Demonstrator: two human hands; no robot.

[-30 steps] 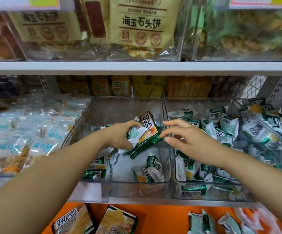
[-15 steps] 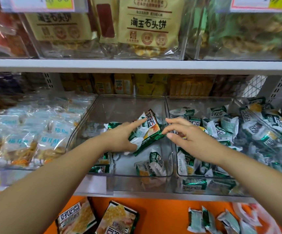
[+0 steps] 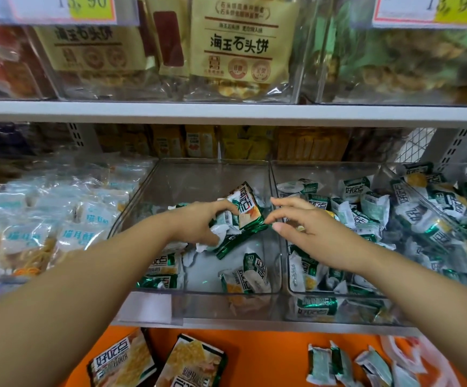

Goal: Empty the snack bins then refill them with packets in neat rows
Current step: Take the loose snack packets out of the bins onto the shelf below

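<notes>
On my head feed, the left hand (image 3: 198, 222) reaches into the clear middle bin (image 3: 212, 175), at the centre of the picture. Its fingers are curled round a crumpled bunch of green-and-white packets (image 3: 244, 216). At 3 o'clock of that bunch the right hand (image 3: 313, 236) hovers with fingers loosely bent, holding nothing, its forefinger tip at the bunch's green corner. A few loose packets (image 3: 247, 275) lie at 6 o'clock on the bin floor. The right bin (image 3: 324, 170), at 3 o'clock, is heaped with the same kind.

Two hands: left hand (image 3: 198, 224), right hand (image 3: 318, 233). Two white-and-yellow paper price tags (image 3: 59, 8). Two large green-edged snack bags (image 3: 123, 361) below.
</notes>
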